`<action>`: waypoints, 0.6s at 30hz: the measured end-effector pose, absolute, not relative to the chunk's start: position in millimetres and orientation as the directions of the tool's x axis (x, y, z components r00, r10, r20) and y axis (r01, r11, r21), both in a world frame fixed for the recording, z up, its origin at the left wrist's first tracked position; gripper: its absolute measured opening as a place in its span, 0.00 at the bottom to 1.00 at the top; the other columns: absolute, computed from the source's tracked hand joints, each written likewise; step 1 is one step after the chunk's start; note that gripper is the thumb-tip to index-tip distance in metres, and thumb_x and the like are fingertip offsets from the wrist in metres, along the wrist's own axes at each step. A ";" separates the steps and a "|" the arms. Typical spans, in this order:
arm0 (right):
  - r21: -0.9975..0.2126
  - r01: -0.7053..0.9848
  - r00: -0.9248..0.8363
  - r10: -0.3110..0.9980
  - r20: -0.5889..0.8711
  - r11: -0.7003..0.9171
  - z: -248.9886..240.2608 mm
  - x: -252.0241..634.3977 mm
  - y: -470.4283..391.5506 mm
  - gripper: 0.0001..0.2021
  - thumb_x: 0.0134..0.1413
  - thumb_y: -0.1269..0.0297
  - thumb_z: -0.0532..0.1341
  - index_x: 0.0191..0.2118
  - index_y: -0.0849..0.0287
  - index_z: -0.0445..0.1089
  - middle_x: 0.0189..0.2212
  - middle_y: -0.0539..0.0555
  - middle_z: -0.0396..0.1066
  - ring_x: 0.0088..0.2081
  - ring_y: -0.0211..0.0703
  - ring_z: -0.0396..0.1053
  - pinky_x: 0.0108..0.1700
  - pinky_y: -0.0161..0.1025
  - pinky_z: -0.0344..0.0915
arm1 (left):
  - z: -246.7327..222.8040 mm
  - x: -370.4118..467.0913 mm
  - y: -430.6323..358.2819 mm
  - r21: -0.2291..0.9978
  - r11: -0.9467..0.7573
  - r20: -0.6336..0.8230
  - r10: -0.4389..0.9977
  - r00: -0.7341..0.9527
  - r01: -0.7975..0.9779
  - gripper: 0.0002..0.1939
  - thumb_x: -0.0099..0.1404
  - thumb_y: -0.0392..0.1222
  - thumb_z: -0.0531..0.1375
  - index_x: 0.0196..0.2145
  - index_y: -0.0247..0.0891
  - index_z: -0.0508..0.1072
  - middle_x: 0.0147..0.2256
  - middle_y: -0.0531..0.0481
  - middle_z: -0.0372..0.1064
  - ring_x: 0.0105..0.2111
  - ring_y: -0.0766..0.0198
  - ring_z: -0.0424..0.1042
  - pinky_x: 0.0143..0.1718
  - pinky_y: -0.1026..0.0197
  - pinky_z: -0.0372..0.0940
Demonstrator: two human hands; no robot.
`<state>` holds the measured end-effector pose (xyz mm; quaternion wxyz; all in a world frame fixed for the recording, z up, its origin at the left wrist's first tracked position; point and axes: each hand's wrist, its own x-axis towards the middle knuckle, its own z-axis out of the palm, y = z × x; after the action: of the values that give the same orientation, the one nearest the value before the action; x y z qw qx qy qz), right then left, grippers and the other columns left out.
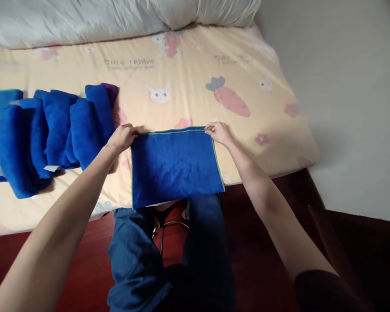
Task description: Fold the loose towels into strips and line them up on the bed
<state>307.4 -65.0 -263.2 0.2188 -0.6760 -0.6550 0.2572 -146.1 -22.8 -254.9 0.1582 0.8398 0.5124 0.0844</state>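
A blue towel (175,164) with green edging lies folded over along its far edge on the bed, its near edge reaching the side of the mattress. My left hand (122,138) pinches its far left corner. At the far right corner my right hand (218,131) grips the same edge between thumb and fingers. Left of my left hand lie several rolled or folded blue towels (56,130) side by side, one with a white tag. A bit of purple cloth (110,92) shows behind the rightmost one.
The bed sheet (188,99) is pale yellow with rabbits and carrots. A bulky grey-white quilt (117,19) lies along the far side. A pale wall (351,108) stands at the right. My legs (139,251) are against the bed's near edge, above a dark red floor (84,264).
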 end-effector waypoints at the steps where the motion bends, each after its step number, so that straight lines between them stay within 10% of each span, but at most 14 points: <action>1: -0.626 0.779 0.014 0.998 -0.055 -0.045 -262.1 308.1 -65.2 0.07 0.53 0.65 0.70 0.39 0.60 0.80 0.32 0.54 0.79 0.34 0.45 0.75 0.42 0.41 0.71 | -255.7 -148.0 -23.6 0.351 -0.424 -0.013 0.889 0.457 0.835 0.15 0.64 0.40 0.55 0.41 0.35 0.79 0.40 0.41 0.73 0.42 0.54 0.74 0.53 0.52 0.67; 18: -0.531 0.846 0.049 0.999 -0.004 -0.044 -265.5 303.9 -46.5 0.04 0.57 0.67 0.67 0.38 0.60 0.77 0.41 0.58 0.75 0.44 0.50 0.73 0.54 0.47 0.68 | -253.7 -148.6 -13.0 0.358 -0.317 -0.077 0.928 0.366 0.878 0.15 0.62 0.42 0.59 0.42 0.32 0.79 0.39 0.40 0.73 0.43 0.52 0.73 0.53 0.50 0.65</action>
<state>303.9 -46.5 -265.5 0.1987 -0.6964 -0.6623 0.1921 -148.6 -13.0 -253.7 0.1722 0.8082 0.5585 0.0716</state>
